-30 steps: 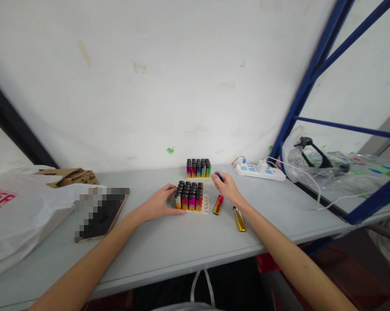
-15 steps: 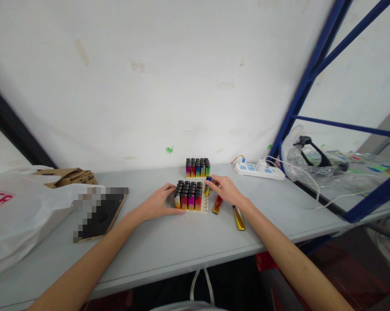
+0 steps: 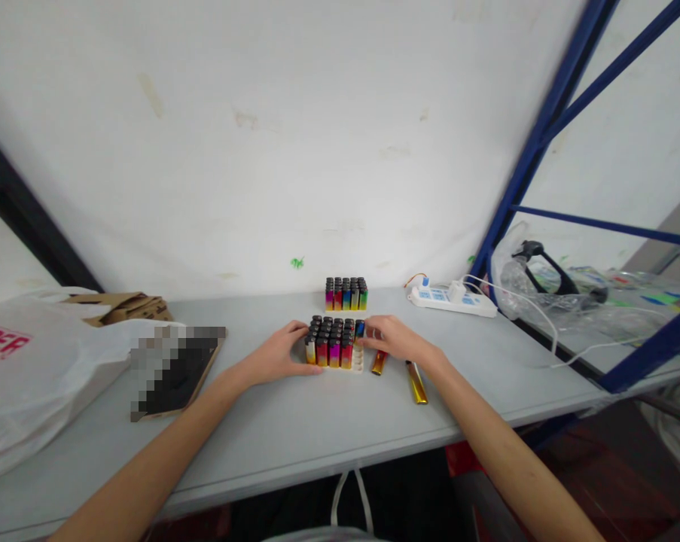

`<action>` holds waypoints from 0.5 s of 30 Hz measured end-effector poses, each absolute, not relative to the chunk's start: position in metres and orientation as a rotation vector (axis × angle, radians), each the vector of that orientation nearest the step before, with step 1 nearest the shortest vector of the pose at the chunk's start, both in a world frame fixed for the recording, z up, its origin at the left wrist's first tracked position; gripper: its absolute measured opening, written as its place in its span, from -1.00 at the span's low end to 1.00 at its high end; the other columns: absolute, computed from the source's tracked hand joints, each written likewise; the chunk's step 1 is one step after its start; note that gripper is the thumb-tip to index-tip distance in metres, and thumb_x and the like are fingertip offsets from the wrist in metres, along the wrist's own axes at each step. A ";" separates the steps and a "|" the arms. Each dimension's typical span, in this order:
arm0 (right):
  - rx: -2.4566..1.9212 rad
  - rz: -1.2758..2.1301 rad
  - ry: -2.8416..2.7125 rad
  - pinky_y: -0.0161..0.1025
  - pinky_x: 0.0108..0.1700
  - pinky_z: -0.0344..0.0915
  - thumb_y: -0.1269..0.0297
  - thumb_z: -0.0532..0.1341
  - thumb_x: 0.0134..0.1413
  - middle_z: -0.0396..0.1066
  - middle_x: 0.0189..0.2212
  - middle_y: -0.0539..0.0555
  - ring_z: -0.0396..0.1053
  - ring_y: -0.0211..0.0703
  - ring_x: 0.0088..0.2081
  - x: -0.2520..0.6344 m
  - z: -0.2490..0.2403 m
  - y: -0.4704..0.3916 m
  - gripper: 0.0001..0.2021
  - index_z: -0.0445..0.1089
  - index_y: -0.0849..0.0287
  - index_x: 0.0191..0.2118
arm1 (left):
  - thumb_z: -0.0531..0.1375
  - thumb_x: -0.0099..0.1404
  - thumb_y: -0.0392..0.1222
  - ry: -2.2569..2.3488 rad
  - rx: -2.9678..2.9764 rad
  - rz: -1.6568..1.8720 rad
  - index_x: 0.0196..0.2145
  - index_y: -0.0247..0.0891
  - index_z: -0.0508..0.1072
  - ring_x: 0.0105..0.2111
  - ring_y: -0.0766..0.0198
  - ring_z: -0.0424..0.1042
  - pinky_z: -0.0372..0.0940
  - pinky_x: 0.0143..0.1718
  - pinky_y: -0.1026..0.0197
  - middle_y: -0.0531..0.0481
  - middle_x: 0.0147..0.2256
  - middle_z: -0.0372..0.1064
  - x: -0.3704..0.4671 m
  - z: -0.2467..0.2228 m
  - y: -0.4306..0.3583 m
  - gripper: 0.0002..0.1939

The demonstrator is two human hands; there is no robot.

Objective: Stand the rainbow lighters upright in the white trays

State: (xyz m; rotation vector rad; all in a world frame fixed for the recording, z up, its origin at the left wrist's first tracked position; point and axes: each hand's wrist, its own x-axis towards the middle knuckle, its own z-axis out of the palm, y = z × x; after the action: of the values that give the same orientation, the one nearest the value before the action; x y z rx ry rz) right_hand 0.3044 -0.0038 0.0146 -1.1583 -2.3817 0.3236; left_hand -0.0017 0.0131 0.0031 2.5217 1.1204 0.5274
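Upright lighters (image 3: 329,346) with black tops fill most of a white tray (image 3: 358,363), whose right column shows bare slots at the front. My left hand (image 3: 283,352) rests around the tray's left side, thumb along its front edge. At the right column my right hand (image 3: 388,336) pinches a blue lighter (image 3: 360,330) standing in a back slot. A red and gold lighter (image 3: 379,363) lies partly under my right hand. Farther right lies a gold lighter (image 3: 417,384). Behind stands a second block of coloured lighters (image 3: 346,294).
A white power strip (image 3: 452,299) with cables lies at the back right, near a blue metal frame (image 3: 520,173). A dark flat device (image 3: 181,373), a white plastic bag (image 3: 40,369) and folded cardboard (image 3: 126,307) are on the left.
My right hand has lowered the blue lighter into the right column of the tray. My left hand stays at the tray's left side.
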 end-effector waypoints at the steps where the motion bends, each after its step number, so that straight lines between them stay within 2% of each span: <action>1: -1.175 0.344 -2.392 -0.27 -0.28 0.20 0.01 0.19 0.32 0.49 -0.38 0.05 0.36 -0.17 -0.38 0.307 0.016 -0.005 -0.69 0.43 0.18 -0.28 | 0.36 0.06 0.35 1.128 2.519 0.519 0.14 -0.25 0.41 0.14 -0.12 0.37 0.24 0.26 -0.04 -0.18 0.13 0.34 -0.002 0.003 0.013 -0.17; 5: -1.465 0.291 -2.306 -0.23 -0.18 0.25 0.04 0.18 0.34 0.53 -0.34 0.09 0.45 -0.09 -0.30 0.319 0.018 -0.019 -0.66 0.40 0.17 0.03 | 0.35 0.06 0.36 1.136 2.513 0.510 0.14 -0.24 0.40 0.16 -0.12 0.35 0.22 0.27 -0.03 -0.19 0.14 0.32 -0.002 0.003 0.013 -0.16; 10: -1.884 -0.028 -2.175 -0.14 -0.17 0.25 0.01 0.08 0.39 0.55 -0.20 0.31 0.50 0.09 -0.18 0.310 0.007 -0.040 -0.62 0.40 0.20 0.05 | 0.34 0.06 0.37 1.102 2.515 0.541 0.13 -0.22 0.42 0.15 -0.12 0.36 0.22 0.27 -0.05 -0.18 0.13 0.34 -0.002 0.002 0.013 -0.17; 13: -1.908 -0.037 -2.188 -0.11 -0.15 0.26 0.01 0.19 0.30 0.54 -0.20 0.33 0.51 0.13 -0.18 0.300 0.003 -0.039 -0.62 0.41 0.20 0.04 | 0.34 0.06 0.38 1.089 2.510 0.559 0.13 -0.19 0.43 0.13 -0.12 0.37 0.24 0.24 -0.06 -0.16 0.12 0.35 -0.002 0.002 0.012 -0.18; 15: -1.878 0.012 -2.177 -0.12 -0.14 0.27 0.10 0.28 0.22 0.55 -0.22 0.30 0.50 0.11 -0.18 0.300 0.004 -0.031 -0.64 0.43 0.21 0.04 | 0.34 0.05 0.38 1.091 2.504 0.559 0.12 -0.20 0.43 0.13 -0.11 0.37 0.24 0.25 -0.05 -0.17 0.12 0.34 -0.002 0.003 0.012 -0.18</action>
State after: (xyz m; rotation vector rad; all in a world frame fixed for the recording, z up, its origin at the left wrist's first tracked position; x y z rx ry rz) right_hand 0.2999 -0.0315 0.0037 -1.8777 -2.1769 0.0122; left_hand -0.0015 0.0119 0.0028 2.5043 1.0908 0.5591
